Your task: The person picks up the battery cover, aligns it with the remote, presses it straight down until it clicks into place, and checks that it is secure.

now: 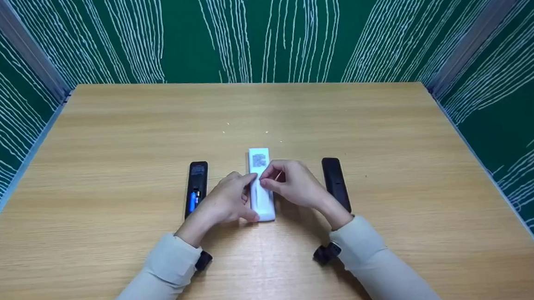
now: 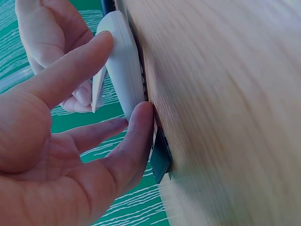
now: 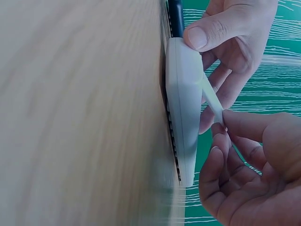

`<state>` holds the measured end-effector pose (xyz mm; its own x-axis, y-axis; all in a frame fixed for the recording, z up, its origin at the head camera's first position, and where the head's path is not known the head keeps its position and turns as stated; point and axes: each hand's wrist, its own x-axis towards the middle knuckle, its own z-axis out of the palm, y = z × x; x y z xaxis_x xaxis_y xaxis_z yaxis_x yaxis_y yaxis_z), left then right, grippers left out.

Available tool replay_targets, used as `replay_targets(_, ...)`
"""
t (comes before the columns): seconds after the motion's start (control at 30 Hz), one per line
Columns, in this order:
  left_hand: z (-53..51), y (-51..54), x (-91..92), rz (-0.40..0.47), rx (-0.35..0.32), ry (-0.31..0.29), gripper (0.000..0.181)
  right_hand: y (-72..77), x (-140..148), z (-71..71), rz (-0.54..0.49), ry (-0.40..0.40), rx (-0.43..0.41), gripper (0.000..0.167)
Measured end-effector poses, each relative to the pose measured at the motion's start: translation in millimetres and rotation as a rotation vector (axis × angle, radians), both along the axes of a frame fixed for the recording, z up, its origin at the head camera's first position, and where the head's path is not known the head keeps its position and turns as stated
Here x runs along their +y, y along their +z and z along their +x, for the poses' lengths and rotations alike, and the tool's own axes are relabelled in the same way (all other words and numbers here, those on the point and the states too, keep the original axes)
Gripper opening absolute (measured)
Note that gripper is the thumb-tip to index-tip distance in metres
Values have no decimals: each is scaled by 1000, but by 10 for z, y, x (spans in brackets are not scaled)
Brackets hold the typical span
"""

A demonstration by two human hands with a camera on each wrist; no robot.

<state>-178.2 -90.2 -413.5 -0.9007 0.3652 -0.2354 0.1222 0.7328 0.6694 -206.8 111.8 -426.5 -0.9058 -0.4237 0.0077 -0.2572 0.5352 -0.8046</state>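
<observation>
So the white remote (image 1: pixel 264 203) is laid on the table (image 1: pixel 265 280) between two black ones, right in front of the person, probably so it can be reached easily by both hands. It looks like it's set button side down: the label (image 1: pixel 259 160) is shown on top, and little bumps can be made out along the table side in the wrist views.

It's gripped by the left hand (image 1: pixel 228 194), with the thumb set at the near end and the fingers along the left edge. My guess is it's braced that way so it can't slide or twist while the back is worked on.

The cover (image 3: pixel 212 98) is pinched between the thumb and fingers of the right hand (image 1: pixel 294 183), tilted up off the back. Only its free end is held, likely for a bit more leverage; whether the other end is hooked in can't really be told.

The left black remote (image 1: pixel 197 175) is left with its bay exposed and a blue battery (image 1: pixel 192 201) seated in it. The right black remote (image 1: pixel 336 180) is parked out past the right hand, maybe just to be kept out of the way.
</observation>
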Motion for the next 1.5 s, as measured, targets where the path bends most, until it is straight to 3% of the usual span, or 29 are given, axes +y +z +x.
replay_targets(0.47,22,5,-3,13,-21,10,106,-12,2,-6,25,-14,-29,4)
replay_targets(1.03,23,16,4,5,-14,14,106,-10,0,-72,68,42,1,4)
replay_targets(1.5,22,22,5,11,-36,23,108,24,-7,-128,100,62,-49,4)
